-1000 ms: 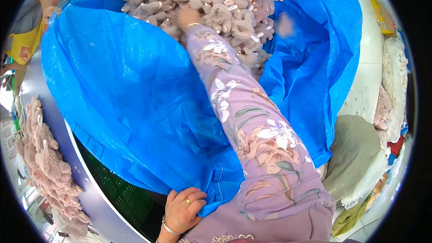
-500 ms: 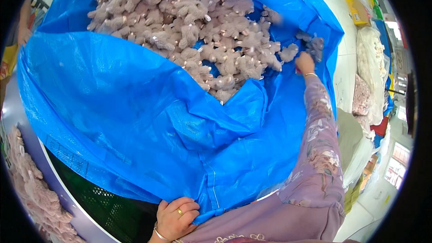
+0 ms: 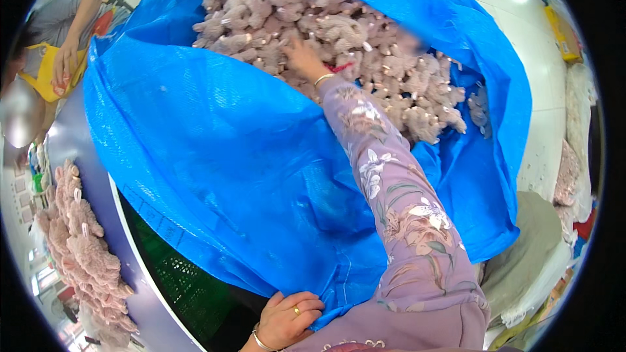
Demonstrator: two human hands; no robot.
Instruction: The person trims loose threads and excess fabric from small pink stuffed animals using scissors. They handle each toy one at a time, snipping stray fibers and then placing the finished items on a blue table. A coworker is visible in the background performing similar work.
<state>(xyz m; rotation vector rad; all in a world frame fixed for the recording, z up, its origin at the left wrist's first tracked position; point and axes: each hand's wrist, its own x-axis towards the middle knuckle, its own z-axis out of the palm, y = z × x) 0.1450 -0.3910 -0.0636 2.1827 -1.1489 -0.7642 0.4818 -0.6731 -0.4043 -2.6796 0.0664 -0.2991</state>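
A big blue woven plastic bag (image 3: 222,156) lies open in front of me, filled with several pink-grey plush toys (image 3: 339,32). My right hand (image 3: 301,55), at the end of a lilac flowered sleeve, reaches deep into the bag and presses into the pile of toys; its fingers are partly buried, so I cannot tell if it grips one. My left hand (image 3: 290,316), wearing a gold ring and a bracelet, is closed on the near edge of the blue bag at the bottom of the view.
A grey table (image 3: 140,274) curves along the left, with a row of pink plush toys (image 3: 81,248) on it. A green crate (image 3: 186,287) sits under the bag. Another person in a yellow apron (image 3: 55,58) stands at upper left. Cloth bundles (image 3: 541,254) lie at right.
My right hand has swung from the right edge of the bag back to the middle of the toy pile. My left hand has stayed on the bag's edge.
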